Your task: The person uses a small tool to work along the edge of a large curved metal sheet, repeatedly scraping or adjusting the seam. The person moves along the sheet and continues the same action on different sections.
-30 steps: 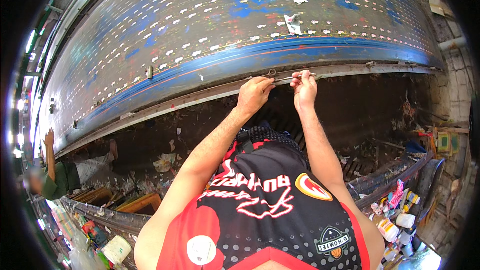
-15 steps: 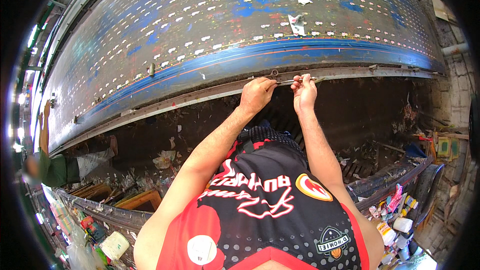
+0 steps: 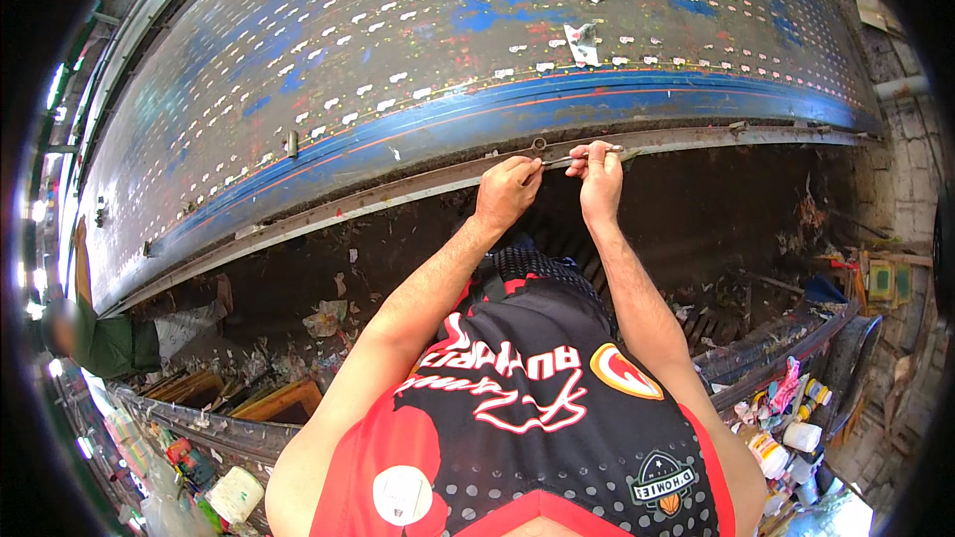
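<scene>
Both my hands are at the rail [image 3: 676, 139] along the near edge of a long, blue-patched grey panel with rows of small pale marks [image 3: 428, 30]. My left hand [image 3: 505, 187] pinches the left end of a thin metal rod. My right hand [image 3: 599, 179] grips the rod farther right, fingers curled round it, a short tip showing beyond them. A small metal ring [image 3: 538, 145] sits just above the rod at the rail, beside my left fingertips. A small metal cylinder [image 3: 291, 144] stands on the panel to the left.
Another person [image 3: 114, 343] in a green shirt is at the lower left, arm raised to the panel's edge. A dark litter-strewn trough [image 3: 716, 219] runs below the rail. Pots [image 3: 801, 436] and a pale container [image 3: 236, 494] stand behind me. A block wall [image 3: 900, 179] bounds the right.
My hands and the rod have shifted only slightly, my right hand a little leftward. The other person's raised hand has moved left along the panel's edge and is now lower.
</scene>
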Demonstrator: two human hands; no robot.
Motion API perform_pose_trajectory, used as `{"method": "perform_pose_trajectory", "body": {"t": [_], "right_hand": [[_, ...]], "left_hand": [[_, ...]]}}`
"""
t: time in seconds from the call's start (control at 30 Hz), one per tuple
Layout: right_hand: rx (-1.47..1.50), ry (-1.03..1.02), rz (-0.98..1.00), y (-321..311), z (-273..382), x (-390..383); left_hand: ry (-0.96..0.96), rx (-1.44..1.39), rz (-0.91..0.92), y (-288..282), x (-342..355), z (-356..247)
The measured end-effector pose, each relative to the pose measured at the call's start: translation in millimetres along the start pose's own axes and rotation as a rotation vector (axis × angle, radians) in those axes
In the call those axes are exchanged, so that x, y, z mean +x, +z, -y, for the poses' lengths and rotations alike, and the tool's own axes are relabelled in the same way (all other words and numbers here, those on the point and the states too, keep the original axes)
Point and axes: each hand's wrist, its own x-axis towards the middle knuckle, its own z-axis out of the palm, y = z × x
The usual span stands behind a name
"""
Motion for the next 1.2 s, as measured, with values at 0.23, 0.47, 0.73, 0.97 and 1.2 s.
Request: {"method": "perform_pose_trajectory", "body": {"t": [0.23, 0.47, 0.73, 0.97, 1.2], "right_hand": [[-0.449, -0.233, 0.145, 42.2, 41.3, -18.8], [-1.077, -0.769, 0.483, 76.3, 34.4, -36.8], [-0.827, -0.829, 0.679, 35.2, 41.4, -41.8], [-0.668, -0.776, 0.564, 21.7, 45.2, -51.6], [-0.417, -0.387, 0.348, -6.8, 25.5, -71.9]], "left_hand": [[-0.009, 0.001, -0.051, -4.2, -4.8, -2.7], [-0.055, 0.020, -0.070, -48.3, -19.7, 16.2], [0.086, 0.068, 0.271, -74.5, 50.1, 4.4], [-0.031, -0.020, 0.523, -29.1, 63.4, 25.7], [-0.006, -0.048, 0.506, -31.1, 65.1, 24.0]]}}
